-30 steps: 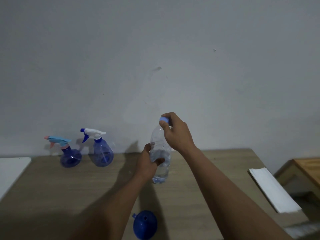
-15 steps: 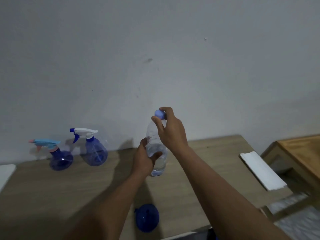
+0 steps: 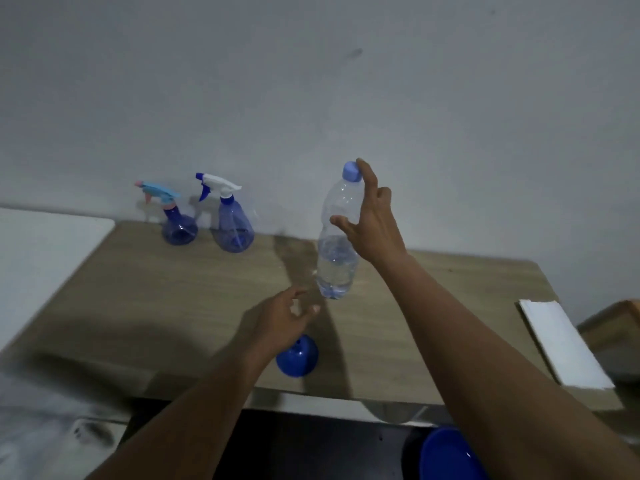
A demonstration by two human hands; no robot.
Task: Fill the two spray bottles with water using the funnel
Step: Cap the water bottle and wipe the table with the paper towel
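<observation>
Fingers point(image 3: 370, 174) of the right hand point(image 3: 374, 230) loosely pinch the capped water bottle point(image 3: 337, 251); left hand point(image 3: 280, 323) hangs open, empty. It may slip.

The right hand point(image 3: 372, 226) grips a water bottle point(image 3: 337, 237) near its top, and bare wooden tabletop point(image 3: 145, 299) lies open to the left of that grip as far as the two spray bottles point(image 3: 207, 216) against the wall. Below the grip, the spread left hand point(image 3: 280, 323) and the blue funnel point(image 3: 298, 356) block the way down. Right of the grip the tabletop is free up to a white board point(image 3: 561, 344) at the edge.
</observation>
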